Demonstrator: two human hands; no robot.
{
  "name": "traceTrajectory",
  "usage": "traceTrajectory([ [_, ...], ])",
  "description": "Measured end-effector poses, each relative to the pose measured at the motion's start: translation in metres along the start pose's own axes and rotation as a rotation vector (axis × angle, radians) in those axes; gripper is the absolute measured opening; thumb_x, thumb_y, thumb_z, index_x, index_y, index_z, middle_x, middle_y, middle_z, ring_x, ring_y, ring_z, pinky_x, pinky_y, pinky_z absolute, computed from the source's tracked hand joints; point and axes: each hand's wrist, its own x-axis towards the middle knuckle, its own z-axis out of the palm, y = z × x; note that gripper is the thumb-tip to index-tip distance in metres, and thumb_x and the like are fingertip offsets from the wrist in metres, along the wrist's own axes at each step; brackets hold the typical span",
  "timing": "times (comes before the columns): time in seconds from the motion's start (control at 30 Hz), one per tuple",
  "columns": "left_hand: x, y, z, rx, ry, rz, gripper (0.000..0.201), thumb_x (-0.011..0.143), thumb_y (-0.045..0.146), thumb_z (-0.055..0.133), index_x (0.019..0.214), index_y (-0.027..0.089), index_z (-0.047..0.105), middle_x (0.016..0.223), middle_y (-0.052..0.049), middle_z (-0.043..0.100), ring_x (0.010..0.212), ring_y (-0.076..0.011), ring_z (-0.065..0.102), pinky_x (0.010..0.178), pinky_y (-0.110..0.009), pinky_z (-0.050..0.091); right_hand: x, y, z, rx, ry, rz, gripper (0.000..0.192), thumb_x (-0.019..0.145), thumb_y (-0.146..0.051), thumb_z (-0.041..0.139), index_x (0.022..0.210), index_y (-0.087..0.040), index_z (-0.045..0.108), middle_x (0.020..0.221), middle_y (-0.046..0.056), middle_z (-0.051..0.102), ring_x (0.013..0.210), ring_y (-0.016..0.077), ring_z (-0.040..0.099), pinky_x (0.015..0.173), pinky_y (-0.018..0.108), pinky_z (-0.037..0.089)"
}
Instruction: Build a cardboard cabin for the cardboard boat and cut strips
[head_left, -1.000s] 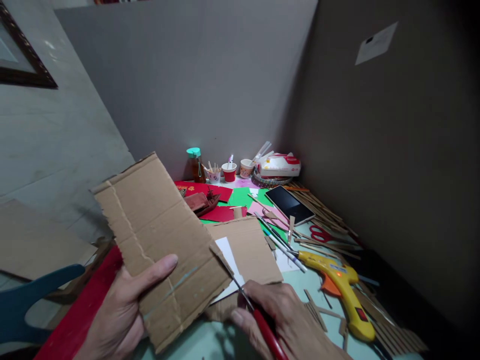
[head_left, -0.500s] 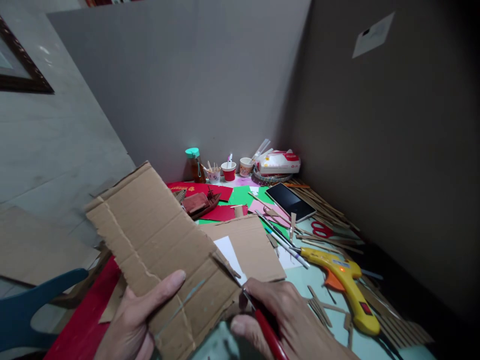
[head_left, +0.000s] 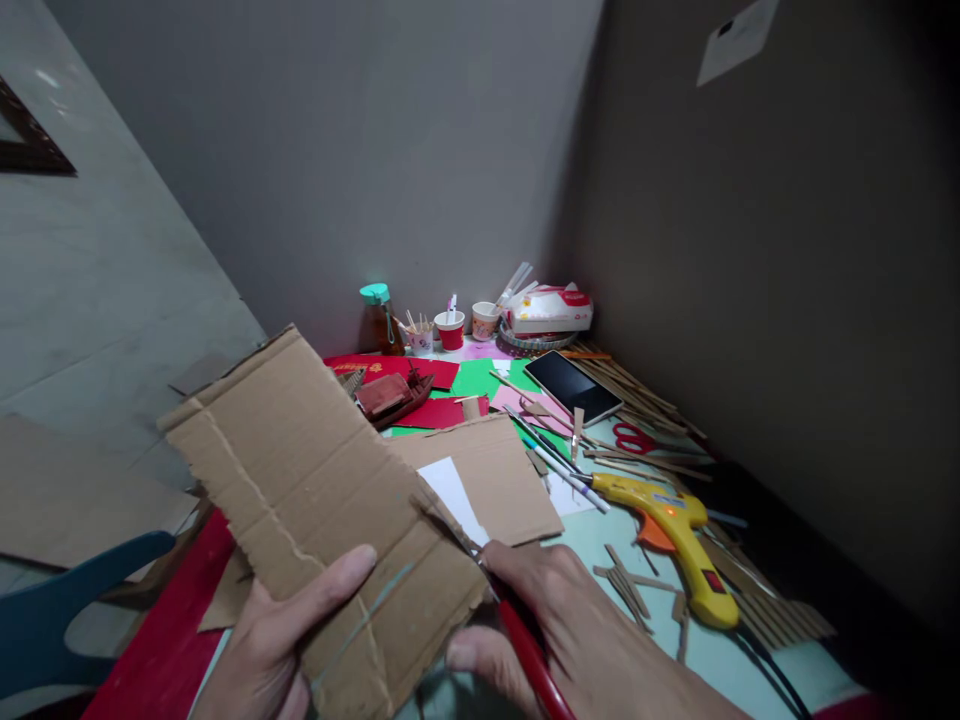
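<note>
My left hand [head_left: 274, 645] grips a large torn piece of brown cardboard [head_left: 300, 485] by its lower edge, thumb lying across the top face. My right hand [head_left: 570, 640] holds red-handled scissors [head_left: 517, 630], whose blades meet the cardboard's right edge at a cut. A smaller flat cardboard piece [head_left: 499, 480] with a white paper [head_left: 450, 490] on it lies on the table just behind.
A yellow glue gun [head_left: 675, 535] lies to the right, with pens, cardboard strips, red scissors [head_left: 634, 437] and a dark phone [head_left: 574, 385] beyond. Cups, a bottle and a small boat model [head_left: 386, 395] stand by the back wall. A blue chair back [head_left: 67, 600] is lower left.
The cardboard has tilted and shifted slightly left and down, and the scissors have gone further into its edge. The camera view dipped a little.
</note>
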Motion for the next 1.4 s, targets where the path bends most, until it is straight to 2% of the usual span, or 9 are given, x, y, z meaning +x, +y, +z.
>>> traceTrajectory([
  [0.2,-0.004,-0.003,-0.002,0.01,0.006,0.006,0.11,0.045,0.03,0.101,0.145,0.03,0.054,0.11,-0.006,0.083,0.107,-0.0459,0.073,0.082,-0.053,0.068,-0.008,0.005,0.007,0.035,-0.049,0.03,0.029,0.096,-0.048,0.06,0.082,-0.023,0.066,0.08,0.004,0.072,0.076,0.0226,0.065,0.067,0.031,0.047],
  [0.4,-0.008,-0.007,0.002,0.024,-0.007,0.001,0.105,0.046,0.028,0.1,0.142,0.032,0.056,0.107,-0.006,0.084,0.103,-0.0466,0.075,0.082,-0.057,0.067,-0.006,-0.004,-0.005,0.144,-0.065,0.025,0.034,0.084,-0.054,0.077,0.097,-0.023,0.073,0.101,0.007,0.076,0.095,0.0288,0.069,0.089,0.038,0.051],
  [0.53,-0.011,-0.007,0.005,0.044,-0.002,0.002,0.105,0.044,0.03,0.101,0.14,0.033,0.058,0.11,-0.006,0.083,0.108,-0.0472,0.073,0.08,-0.053,0.069,-0.007,-0.011,-0.01,0.213,-0.09,-0.011,0.036,0.086,-0.051,0.076,0.11,-0.024,0.074,0.11,0.007,0.076,0.111,0.0313,0.067,0.099,0.04,0.048],
  [0.6,-0.012,-0.008,0.005,0.04,-0.006,-0.012,0.106,0.045,0.031,0.101,0.142,0.033,0.057,0.11,-0.005,0.083,0.11,-0.0464,0.072,0.081,-0.051,0.069,-0.01,-0.01,-0.007,0.204,-0.067,0.007,0.037,0.088,-0.053,0.073,0.11,-0.023,0.075,0.111,0.009,0.076,0.112,0.0325,0.067,0.096,0.039,0.049],
  [0.77,-0.015,-0.009,0.004,0.029,0.005,-0.038,0.108,0.049,0.026,0.099,0.146,0.03,0.053,0.11,-0.008,0.083,0.109,-0.0462,0.073,0.086,-0.052,0.066,-0.014,-0.001,0.006,0.118,-0.05,0.114,0.031,0.091,-0.049,0.069,0.093,-0.019,0.075,0.088,0.008,0.077,0.087,0.0269,0.071,0.079,0.032,0.053],
  [0.87,-0.012,-0.01,0.002,0.01,0.015,-0.084,0.099,0.057,0.022,0.096,0.145,0.025,0.053,0.107,-0.011,0.083,0.102,-0.0449,0.075,0.085,-0.054,0.066,-0.013,0.003,0.008,0.119,-0.038,0.078,0.035,0.091,-0.054,0.068,0.094,-0.019,0.075,0.093,0.008,0.077,0.096,0.0283,0.07,0.086,0.033,0.052],
  [1.0,-0.008,-0.01,-0.001,-0.048,0.042,-0.147,0.078,0.063,0.023,0.093,0.134,0.02,0.063,0.1,-0.014,0.084,0.096,-0.0443,0.077,0.081,-0.056,0.066,-0.01,0.0,0.0,0.197,-0.081,-0.039,0.048,0.092,-0.062,0.065,0.111,-0.02,0.075,0.116,0.011,0.076,0.119,0.0326,0.065,0.099,0.038,0.049],
  [1.2,-0.017,-0.01,0.004,0.0,0.08,-0.09,0.096,0.052,0.025,0.098,0.14,0.031,0.059,0.105,-0.008,0.084,0.097,-0.0434,0.077,0.081,-0.052,0.066,-0.013,-0.011,-0.012,0.235,-0.145,-0.006,0.062,0.088,-0.057,0.073,0.141,-0.026,0.062,0.134,0.01,0.07,0.129,0.0337,0.06,0.105,0.04,0.047],
  [1.4,-0.024,-0.009,0.006,0.022,0.079,-0.041,0.113,0.046,0.029,0.1,0.147,0.04,0.05,0.118,-0.002,0.081,0.113,-0.0423,0.072,0.081,-0.044,0.067,-0.023,-0.017,-0.017,0.254,-0.152,0.035,0.069,0.09,-0.052,0.073,0.151,-0.03,0.05,0.141,0.008,0.065,0.135,0.032,0.055,0.109,0.041,0.046],
])
